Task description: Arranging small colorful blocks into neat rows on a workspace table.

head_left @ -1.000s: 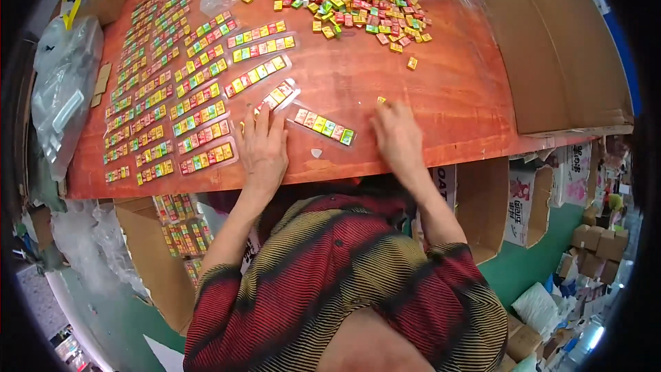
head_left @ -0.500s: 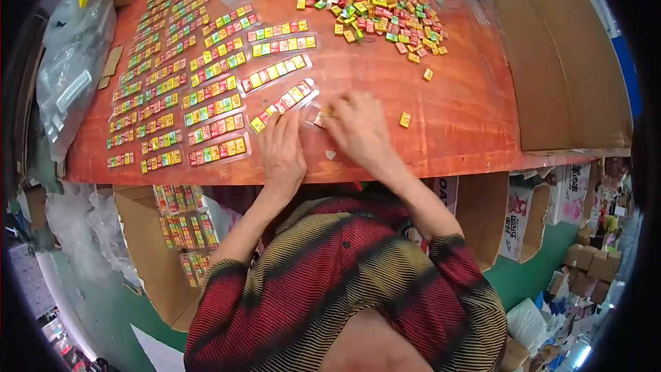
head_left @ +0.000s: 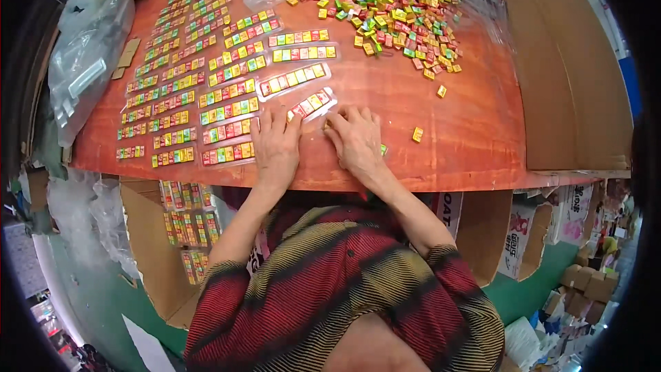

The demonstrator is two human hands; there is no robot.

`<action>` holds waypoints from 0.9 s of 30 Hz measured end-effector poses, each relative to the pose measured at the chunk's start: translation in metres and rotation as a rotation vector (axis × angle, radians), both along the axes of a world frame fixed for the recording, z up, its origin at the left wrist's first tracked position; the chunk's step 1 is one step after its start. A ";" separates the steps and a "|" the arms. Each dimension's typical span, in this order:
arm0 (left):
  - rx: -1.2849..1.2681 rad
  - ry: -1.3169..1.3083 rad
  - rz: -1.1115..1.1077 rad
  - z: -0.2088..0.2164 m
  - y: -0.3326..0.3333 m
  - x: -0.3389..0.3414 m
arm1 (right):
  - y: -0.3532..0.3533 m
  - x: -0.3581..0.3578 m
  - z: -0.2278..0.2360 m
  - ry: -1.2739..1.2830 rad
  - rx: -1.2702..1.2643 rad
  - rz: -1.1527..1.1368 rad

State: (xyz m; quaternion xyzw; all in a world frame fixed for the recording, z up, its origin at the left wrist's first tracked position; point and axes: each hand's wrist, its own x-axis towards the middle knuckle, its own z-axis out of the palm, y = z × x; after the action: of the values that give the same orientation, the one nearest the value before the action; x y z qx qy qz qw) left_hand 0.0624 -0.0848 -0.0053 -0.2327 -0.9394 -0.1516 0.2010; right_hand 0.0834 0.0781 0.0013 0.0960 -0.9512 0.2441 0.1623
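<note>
My left hand [head_left: 276, 143] lies flat on the reddish-brown table [head_left: 454, 145], fingers spread, its fingertips at the near end of a clear-wrapped strip of coloured candy squares [head_left: 313, 104]. My right hand [head_left: 356, 139] rests palm down beside it and covers another wrapped strip, whose green end [head_left: 383, 149] peeks out at the right. A loose yellow candy [head_left: 417, 135] lies to the right of that hand. A big heap of loose candies [head_left: 385, 0] fills the far middle of the table. Rows of finished strips [head_left: 200, 76] cover the left half.
A clear plastic bag [head_left: 86, 62] lies at the table's left edge. Large cardboard sheets [head_left: 571, 76] stand at the right. Under the table's left is an open carton [head_left: 179, 234] holding packed strips. More boxes [head_left: 585, 282] sit on the green floor at right.
My right hand came from the right, slid left over the near strip and now presses flat on it. My left hand stayed down next to it. A yellow candy now lies loose at right.
</note>
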 end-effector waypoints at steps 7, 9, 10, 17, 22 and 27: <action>0.055 -0.068 -0.072 0.004 0.004 -0.024 | 0.010 -0.007 0.006 -0.013 0.017 -0.001; 0.053 -0.028 -0.071 -0.002 0.004 -0.030 | 0.016 -0.001 0.017 0.002 -0.008 -0.005; 0.052 0.012 -0.075 -0.004 0.003 -0.034 | 0.019 0.005 0.021 0.016 -0.031 -0.012; 0.100 -0.052 -0.150 0.001 0.003 -0.061 | 0.032 0.038 0.000 -0.073 0.141 0.176; 0.067 -0.040 -0.182 0.008 -0.001 -0.068 | 0.009 0.000 -0.020 0.045 0.095 0.396; 0.104 -0.024 -0.097 0.012 -0.004 -0.054 | -0.013 -0.030 -0.018 0.100 0.021 0.364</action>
State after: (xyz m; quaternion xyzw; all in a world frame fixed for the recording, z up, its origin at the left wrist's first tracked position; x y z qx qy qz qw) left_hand 0.0087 -0.0889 0.0063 -0.2652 -0.9203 -0.2125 0.1938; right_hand 0.0531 0.0651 -0.0169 0.2803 -0.9114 0.2544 0.1614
